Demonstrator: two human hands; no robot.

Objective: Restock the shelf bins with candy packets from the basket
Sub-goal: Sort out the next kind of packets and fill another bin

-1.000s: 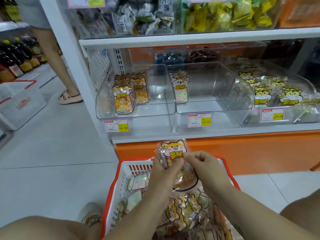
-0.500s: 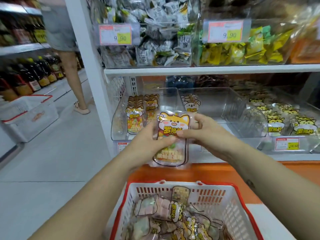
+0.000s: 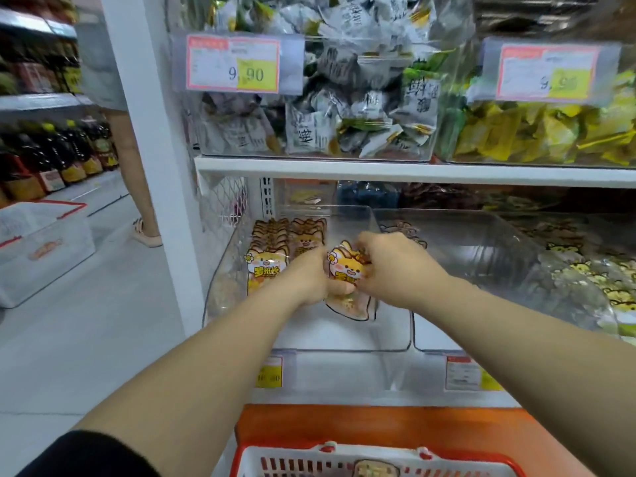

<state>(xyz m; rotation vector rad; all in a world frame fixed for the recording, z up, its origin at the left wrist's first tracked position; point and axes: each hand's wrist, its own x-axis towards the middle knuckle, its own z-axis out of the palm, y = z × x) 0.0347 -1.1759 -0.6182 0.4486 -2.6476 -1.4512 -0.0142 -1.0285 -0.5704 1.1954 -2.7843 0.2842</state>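
Head view: both hands reach forward into a clear bin on the lower shelf.
Basket (image 3: 454, 455): white with a red rim, at the bottom edge, below and in front of the bin.
Ledge (image 3: 378, 425): orange, between the basket and the bin.
Tags (image 3: 270, 371): price cards under the bin's front wall, print blurred.
Bin (image 3: 344, 339): clear, its near floor bare.
Packet (image 3: 346, 270): upright inside the bin, right of the rows; whether its foot touches the bin floor I cannot tell.
Left hand (image 3: 306, 277): fingers clamped on the packet's left side.
Right hand (image 3: 389, 270): fingers curled tight on the packet's upper right edge.
Rows (image 3: 272, 249): two files of like packets standing at the bin's back left.
Second bin (image 3: 481, 256): touching the bin's right wall.
Upper bins (image 3: 309, 98): on the shelf above the bin, full of grey-white and yellow sweets.
Person (image 3: 137, 201): legs in the aisle, left of the bin beyond a white post.
Bottles (image 3: 51, 160): dark, farther left of the bin.
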